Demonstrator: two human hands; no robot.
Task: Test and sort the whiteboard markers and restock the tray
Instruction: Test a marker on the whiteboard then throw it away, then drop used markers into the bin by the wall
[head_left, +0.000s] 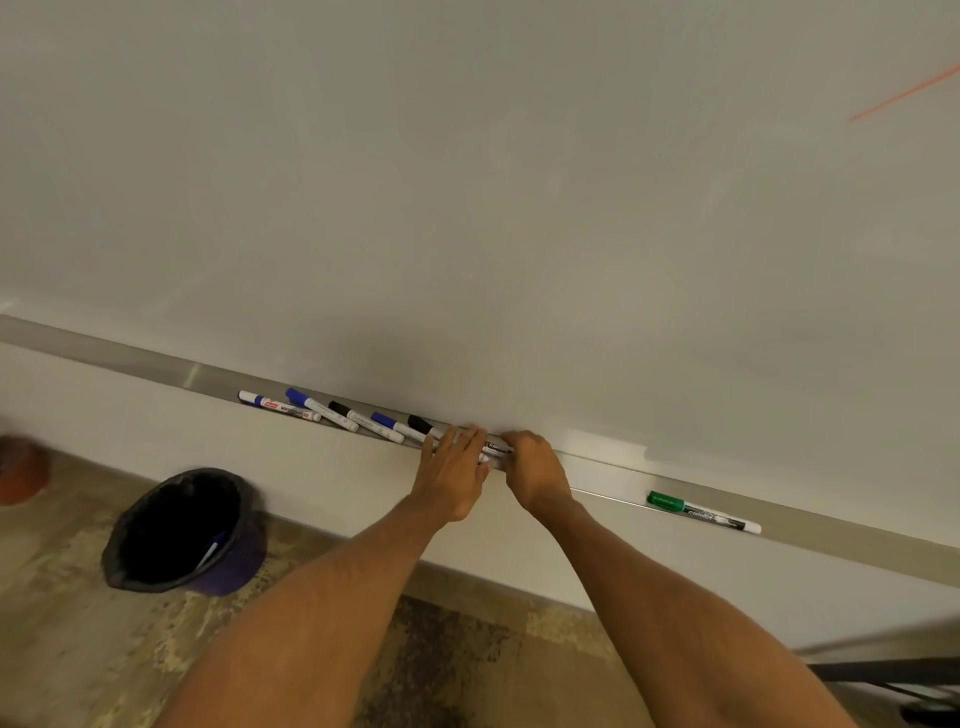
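Note:
Several markers with blue and black caps lie in a loose row on the metal tray under the whiteboard. A green-capped marker lies alone further right on the tray. My left hand rests with straight fingers on the markers at the right end of the row. My right hand grips a white marker with dark lettering lying between both hands; the marker's ends are hidden by the hands.
A black-lined bin with a marker inside stands on the floor at lower left. An orange-red line marks the whiteboard at upper right. A brown round object sits at the left edge. Dark furniture legs show at lower right.

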